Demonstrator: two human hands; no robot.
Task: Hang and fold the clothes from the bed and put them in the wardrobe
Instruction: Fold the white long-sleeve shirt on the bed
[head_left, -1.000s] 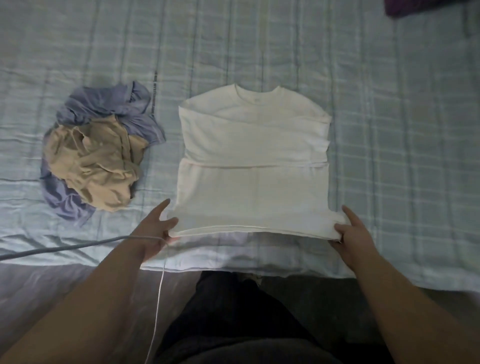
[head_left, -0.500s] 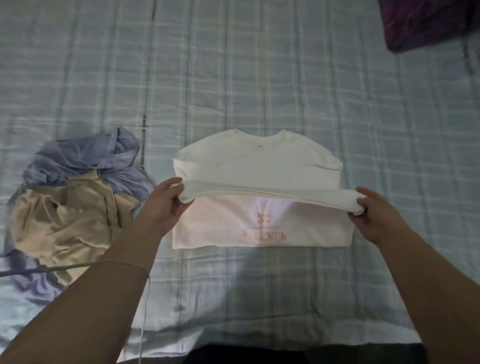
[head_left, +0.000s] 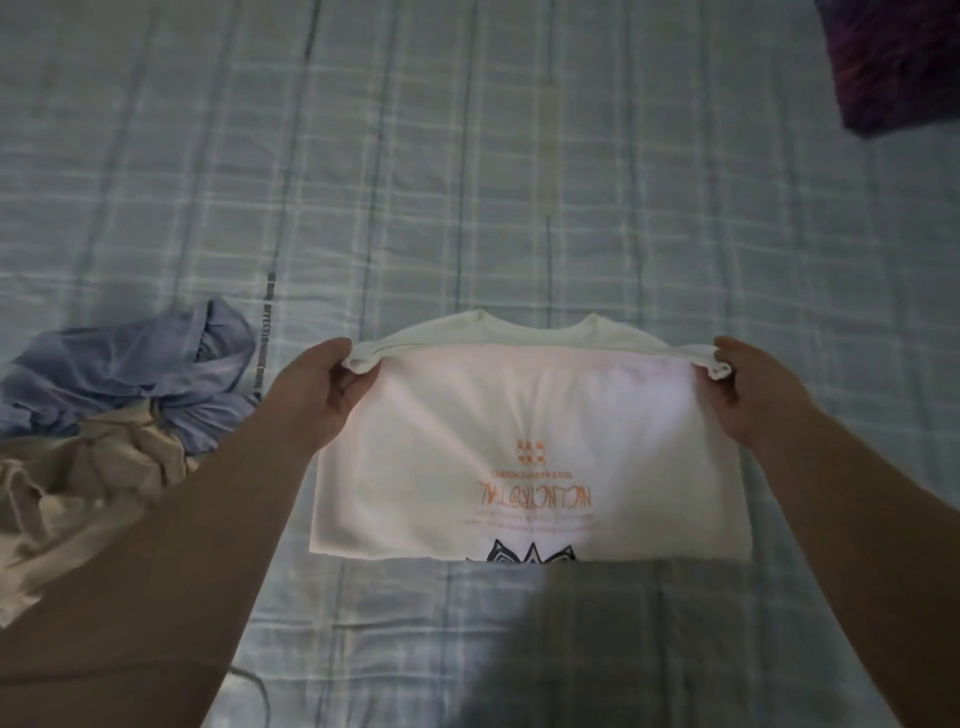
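Observation:
A white T-shirt (head_left: 530, 457) lies on the bed (head_left: 467, 182), folded over on itself with orange print and a black design facing up. My left hand (head_left: 317, 395) pinches the left corner of the hem and my right hand (head_left: 748, 395) pinches the right corner. Both hold that edge up near the collar at the far side of the shirt. The lower layer is mostly hidden under the folded part.
A crumpled pile lies at the left: a lilac garment (head_left: 130, 374) with a beige garment (head_left: 78, 493) in front of it. A dark purple cloth (head_left: 898, 57) sits at the top right corner. A thin cable (head_left: 254, 691) runs near my left arm.
Both hands lifted the shirt's near hem from the bed edge and carried it away from me over the shirt to the collar, turning the printed side up.

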